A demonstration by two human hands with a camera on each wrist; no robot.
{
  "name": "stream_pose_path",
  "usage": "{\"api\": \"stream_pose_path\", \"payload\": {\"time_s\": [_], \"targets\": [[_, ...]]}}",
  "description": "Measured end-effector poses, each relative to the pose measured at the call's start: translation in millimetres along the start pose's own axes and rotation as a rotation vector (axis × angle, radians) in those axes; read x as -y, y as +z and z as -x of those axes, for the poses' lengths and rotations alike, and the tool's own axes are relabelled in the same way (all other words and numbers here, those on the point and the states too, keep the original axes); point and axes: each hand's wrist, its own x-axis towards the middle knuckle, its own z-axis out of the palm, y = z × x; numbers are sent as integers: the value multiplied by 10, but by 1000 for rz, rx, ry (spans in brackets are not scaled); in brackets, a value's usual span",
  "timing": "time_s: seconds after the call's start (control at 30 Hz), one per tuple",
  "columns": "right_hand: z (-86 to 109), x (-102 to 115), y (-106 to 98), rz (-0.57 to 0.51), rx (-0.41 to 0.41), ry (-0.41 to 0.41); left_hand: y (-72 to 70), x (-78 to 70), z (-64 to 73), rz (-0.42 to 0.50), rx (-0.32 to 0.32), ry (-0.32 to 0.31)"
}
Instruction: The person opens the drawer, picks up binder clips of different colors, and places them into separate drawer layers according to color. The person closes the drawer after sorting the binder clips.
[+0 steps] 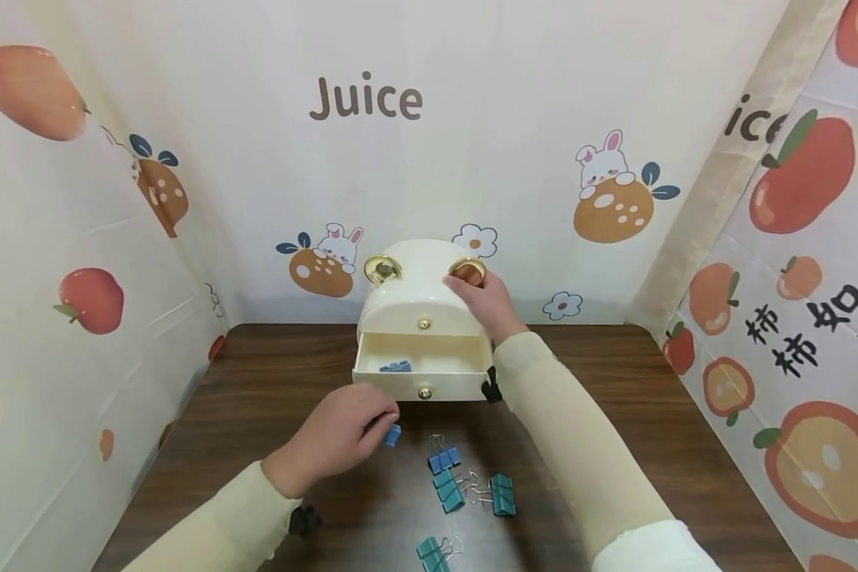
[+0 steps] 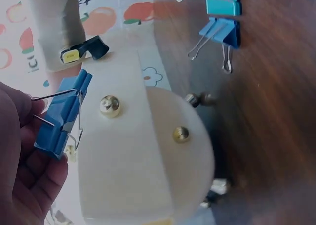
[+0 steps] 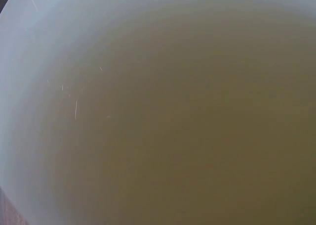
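My left hand (image 1: 346, 425) pinches a blue binder clip (image 2: 61, 113) by its wire handles, just in front of the lower drawer. The small white drawer box (image 1: 429, 306) stands at the back of the table, its lower drawer (image 1: 465, 361) pulled out. Inside that drawer lies another blue binder clip (image 1: 396, 366). My right hand (image 1: 489, 300) holds the box at its upper right, thumb beside the gold-rimmed round ear (image 1: 468, 268); its other fingers are mostly hidden. In the right wrist view a blurred pale surface fills nearly everything.
On the wooden table (image 1: 279, 357) in front of the box lie a blue binder clip (image 1: 443, 459) and several teal ones, including a teal clip (image 1: 503, 495) at the right. A fruit-printed curtain (image 1: 257, 159) surrounds the table at the back and sides.
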Motion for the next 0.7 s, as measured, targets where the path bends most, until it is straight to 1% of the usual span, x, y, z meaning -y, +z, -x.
{"api": "stream_pose_path", "payload": {"time_s": [0.1, 0.2, 0.33, 0.5, 0.57, 0.63, 0.7], "targets": [[7, 5, -6, 1, 3, 7, -64, 9, -74, -48, 33, 22], [17, 13, -10, -5, 4, 5, -129, 12, -160, -78, 57, 45], [21, 19, -10, -11, -3, -7, -223, -2, -272, -97, 65, 70], [13, 8, -10, -11, 2, -11, -326, -10, -403, -111, 47, 102], [7, 3, -9, -13, 4, -7, -362, -2, -455, -118, 30, 111], [4, -1, -8, -14, 6, -1, -401, 6, -506, -125, 5, 111], [2, 0, -2, -14, 4, 0, -443, 12, -554, -128, -40, 109]]}}
